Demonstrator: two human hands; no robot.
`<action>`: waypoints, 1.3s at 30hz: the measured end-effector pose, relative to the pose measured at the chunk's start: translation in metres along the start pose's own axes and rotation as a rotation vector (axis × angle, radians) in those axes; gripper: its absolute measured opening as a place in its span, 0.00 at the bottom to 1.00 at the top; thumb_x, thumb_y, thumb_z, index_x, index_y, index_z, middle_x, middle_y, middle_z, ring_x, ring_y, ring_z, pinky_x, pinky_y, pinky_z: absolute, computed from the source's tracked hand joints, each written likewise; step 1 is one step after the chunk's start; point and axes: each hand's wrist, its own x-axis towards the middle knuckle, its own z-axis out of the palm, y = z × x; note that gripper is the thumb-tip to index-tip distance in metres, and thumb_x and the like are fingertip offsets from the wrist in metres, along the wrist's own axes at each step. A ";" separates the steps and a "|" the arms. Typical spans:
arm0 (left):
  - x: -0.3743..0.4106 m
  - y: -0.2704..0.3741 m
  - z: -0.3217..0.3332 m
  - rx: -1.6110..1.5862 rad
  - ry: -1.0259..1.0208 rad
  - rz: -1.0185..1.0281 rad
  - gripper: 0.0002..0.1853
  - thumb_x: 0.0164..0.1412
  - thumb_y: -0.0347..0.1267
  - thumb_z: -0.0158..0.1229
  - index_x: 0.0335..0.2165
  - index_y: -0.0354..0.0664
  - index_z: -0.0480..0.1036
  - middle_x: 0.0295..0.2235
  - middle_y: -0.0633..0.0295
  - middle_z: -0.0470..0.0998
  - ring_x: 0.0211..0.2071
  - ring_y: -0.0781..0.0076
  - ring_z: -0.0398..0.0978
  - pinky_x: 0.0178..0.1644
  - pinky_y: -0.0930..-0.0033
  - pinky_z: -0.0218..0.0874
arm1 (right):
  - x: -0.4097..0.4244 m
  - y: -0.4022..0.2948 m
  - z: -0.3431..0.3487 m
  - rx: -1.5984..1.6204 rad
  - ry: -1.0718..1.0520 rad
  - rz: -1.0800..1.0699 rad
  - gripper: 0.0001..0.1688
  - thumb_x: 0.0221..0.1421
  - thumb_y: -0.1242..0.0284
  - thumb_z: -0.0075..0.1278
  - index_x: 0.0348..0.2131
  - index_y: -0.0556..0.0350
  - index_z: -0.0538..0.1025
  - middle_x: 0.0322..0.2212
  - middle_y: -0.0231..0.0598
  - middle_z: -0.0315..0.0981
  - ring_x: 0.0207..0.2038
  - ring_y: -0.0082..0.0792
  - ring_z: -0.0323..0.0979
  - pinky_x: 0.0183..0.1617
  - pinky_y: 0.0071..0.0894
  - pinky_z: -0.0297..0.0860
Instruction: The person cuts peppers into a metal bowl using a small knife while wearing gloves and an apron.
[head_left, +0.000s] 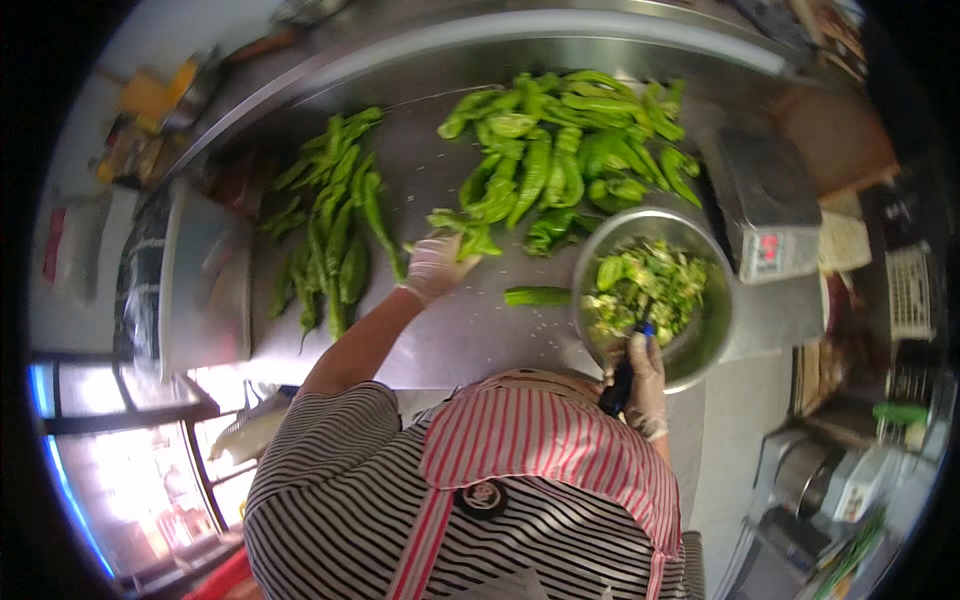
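Note:
My left hand (437, 264), in a clear plastic glove, is closed on a green pepper (478, 238) above the steel table (420, 337). My gloved right hand (646, 382) grips a tool with a dark and blue handle (619, 384) at the near rim of a steel bowl (730, 300); the tool's working end is hidden. Green pepper tops and pale seed cores (649, 281) lie in the bowl. One green pepper (537, 296) lies left of the bowl. A large heap of green peppers (566, 165) is spread beyond my hands, and long whole green peppers (330, 217) lie to the left.
A digital scale (776, 202) stands right of the bowl. A translucent plastic bin (210, 281) is at the table's left end. Pale seeds are scattered on the table. A raised metal edge (525, 37) runs along the back. Crates and containers stand at the far right.

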 end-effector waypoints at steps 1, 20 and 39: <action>0.002 0.015 -0.023 -0.037 0.026 -0.022 0.30 0.61 0.55 0.55 0.47 0.40 0.73 0.32 0.48 0.79 0.33 0.51 0.78 0.40 0.52 0.68 | 0.003 0.003 0.001 -0.014 -0.012 -0.080 0.22 0.64 0.55 0.51 0.46 0.53 0.70 0.25 0.34 0.73 0.21 0.25 0.69 0.22 0.23 0.66; -0.002 0.173 -0.134 -2.421 -0.432 -0.045 0.34 0.72 0.52 0.35 0.64 0.39 0.56 0.57 0.55 0.68 0.57 0.63 0.68 0.64 0.57 0.56 | -0.008 -0.079 0.070 -0.350 -0.437 -0.206 0.31 0.68 0.58 0.46 0.58 0.64 0.60 0.25 0.33 0.68 0.21 0.21 0.67 0.25 0.20 0.64; -0.009 0.177 -0.152 -1.417 0.119 0.362 0.42 0.48 0.22 0.70 0.60 0.38 0.60 0.61 0.56 0.63 0.61 0.63 0.62 0.66 0.62 0.52 | -0.046 -0.117 0.056 -0.690 -0.306 -0.340 0.27 0.68 0.61 0.47 0.55 0.64 0.65 0.22 0.31 0.69 0.21 0.20 0.67 0.25 0.21 0.64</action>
